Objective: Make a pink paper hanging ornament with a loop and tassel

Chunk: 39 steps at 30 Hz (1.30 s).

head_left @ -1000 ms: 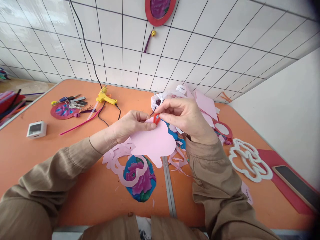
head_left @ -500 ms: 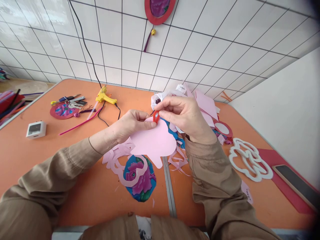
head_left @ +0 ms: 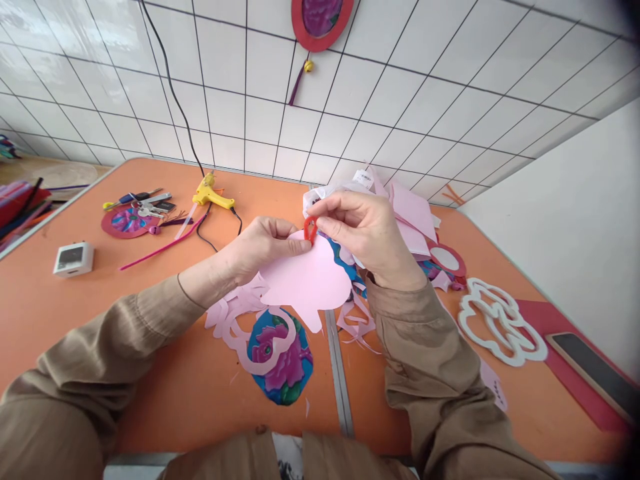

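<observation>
A small red loop (head_left: 310, 230) is pinched between my two hands above the middle of the table. My left hand (head_left: 267, 243) closes thumb and fingers on its lower end and on the top edge of a pink paper shape (head_left: 305, 283). From the right, my right hand (head_left: 363, 230) grips the upper part of the loop between thumb and fingertips. Beneath the pink shape lie pink paper scraps (head_left: 240, 303) and an oval of blue flowered fabric (head_left: 283, 353) with a curled pink strip across it.
A yellow glue gun (head_left: 213, 192) with its cord, keys (head_left: 150, 208) on a red-rimmed disc, a pink stem (head_left: 160, 252) and a white box (head_left: 73, 259) lie left. White cutout outlines (head_left: 500, 323) and a phone (head_left: 593, 370) are right. Pink sheets (head_left: 413, 210) lie behind my right hand.
The red loop shows a wider opening between my fingers and has shifted slightly left. The pink shape hangs a little higher. Both hands keep their pinch.
</observation>
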Available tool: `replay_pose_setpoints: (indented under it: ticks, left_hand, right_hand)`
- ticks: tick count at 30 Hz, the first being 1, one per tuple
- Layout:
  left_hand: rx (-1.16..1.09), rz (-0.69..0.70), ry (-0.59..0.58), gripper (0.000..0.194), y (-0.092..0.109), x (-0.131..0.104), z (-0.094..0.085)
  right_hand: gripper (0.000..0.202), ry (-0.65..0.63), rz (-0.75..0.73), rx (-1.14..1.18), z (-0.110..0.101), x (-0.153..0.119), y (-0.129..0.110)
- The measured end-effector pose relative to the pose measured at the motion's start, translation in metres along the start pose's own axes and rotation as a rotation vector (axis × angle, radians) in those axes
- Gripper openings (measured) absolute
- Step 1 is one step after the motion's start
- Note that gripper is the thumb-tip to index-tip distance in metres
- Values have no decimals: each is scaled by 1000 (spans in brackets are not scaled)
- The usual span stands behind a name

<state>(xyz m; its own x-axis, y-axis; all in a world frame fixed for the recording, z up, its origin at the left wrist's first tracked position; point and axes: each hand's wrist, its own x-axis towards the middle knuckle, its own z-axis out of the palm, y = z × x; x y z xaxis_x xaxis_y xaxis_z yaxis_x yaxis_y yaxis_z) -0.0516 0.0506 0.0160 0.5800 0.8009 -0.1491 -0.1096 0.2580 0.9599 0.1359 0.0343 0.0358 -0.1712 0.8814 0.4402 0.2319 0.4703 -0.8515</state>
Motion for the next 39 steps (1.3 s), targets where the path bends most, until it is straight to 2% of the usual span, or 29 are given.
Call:
replay_pose_setpoints:
  ticks: [5,9,12,15,18,22,30,35,39]
  left_hand:
    - [28,6,18,40,0,0,-1]
    - [44,14,24,39,3,0,-2]
    - [92,19,23,36,4,0,-3]
    - [139,18,31,33,4,0,-4]
    - [146,22,29,33,4,0,-4]
    - [135,31,23,33,4,0,-4]
    - [125,46,33,36,1,1,-4]
    - [118,37,24,34,1,2,-5]
    - [168,40,62,27,3,2,-5]
  right_hand:
    - [9,-15,-18,-3,-3,1,4]
    - [24,-56,-23,-79,-10,-1,3]
    - [33,-143,-101,-158,-14,-2,1]
    - [28,-179,-190,-254,-13,-2,2]
    - [20,-155,-228,-313,-12,0,3]
    - [13,-124,-222,-315,-11,1,4]
    - [14,-63,-219,-330,-5,0,5]
    - [19,-163,-233,-309,-13,0,4]
    - [26,-215,-280,-375,-16,-2,3]
